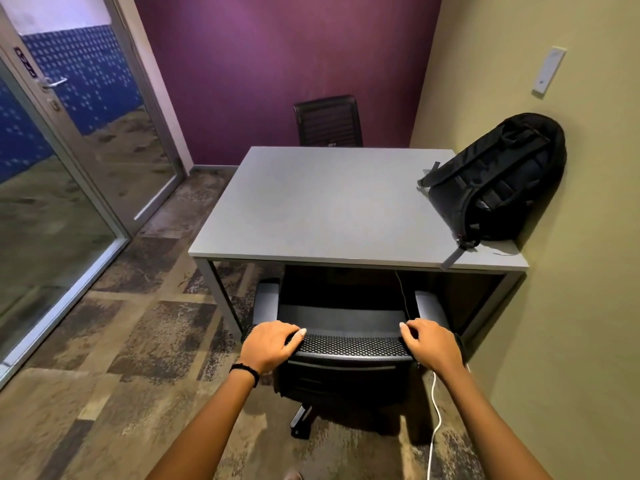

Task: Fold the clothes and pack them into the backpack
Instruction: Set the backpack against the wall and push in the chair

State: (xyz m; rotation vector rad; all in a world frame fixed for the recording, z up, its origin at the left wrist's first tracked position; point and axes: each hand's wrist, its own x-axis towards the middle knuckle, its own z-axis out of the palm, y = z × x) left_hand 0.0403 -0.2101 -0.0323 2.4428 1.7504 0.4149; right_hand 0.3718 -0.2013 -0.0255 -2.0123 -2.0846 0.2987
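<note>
A grey desk is seen against the wall. The black backpack is leaned on the wall at its right edge. The chair backrest is gripped by the left hand and right hand.

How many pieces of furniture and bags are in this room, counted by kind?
Chairs: 2, the near chair, gripped by the left hand and the right hand, and the far chair
Tables: 1, the grey table
Backpacks: 1, the black backpack
Total: 4
</note>
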